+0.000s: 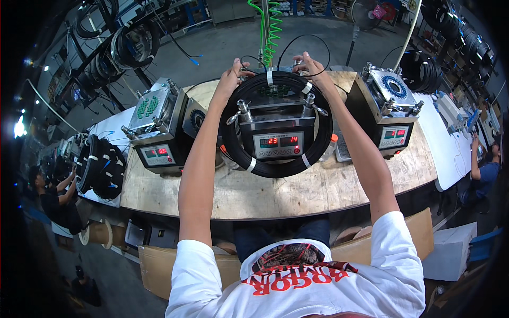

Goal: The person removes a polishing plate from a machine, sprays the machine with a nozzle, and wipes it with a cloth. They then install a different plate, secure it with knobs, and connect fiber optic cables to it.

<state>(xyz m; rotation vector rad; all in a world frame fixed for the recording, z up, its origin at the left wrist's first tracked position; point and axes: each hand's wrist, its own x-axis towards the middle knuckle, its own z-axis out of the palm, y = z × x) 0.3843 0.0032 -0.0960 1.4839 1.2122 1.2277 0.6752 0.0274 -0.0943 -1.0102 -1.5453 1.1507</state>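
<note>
A coil of black cable (278, 170), bound with white bands, rings the middle machine (284, 129), which has a lit red display. Beside the coil's upper left, my left hand (233, 77) is raised with fingers apart. Opposite it, my right hand (314, 70) also has spread fingers, by the coil's upper right. Thin black cable loops (304, 36) rise from the coil's top between and around both hands. I see nothing clearly gripped in either hand; contact with the cable cannot be made out.
Similar machines stand at left (159, 127) and right (384, 114) on the wooden bench (244, 201). Small orange-capped bottles (333, 141) flank the middle machine. A green spiral hose (273, 32) hangs behind. More cable coils (98, 164) lie left. Other people work at both sides.
</note>
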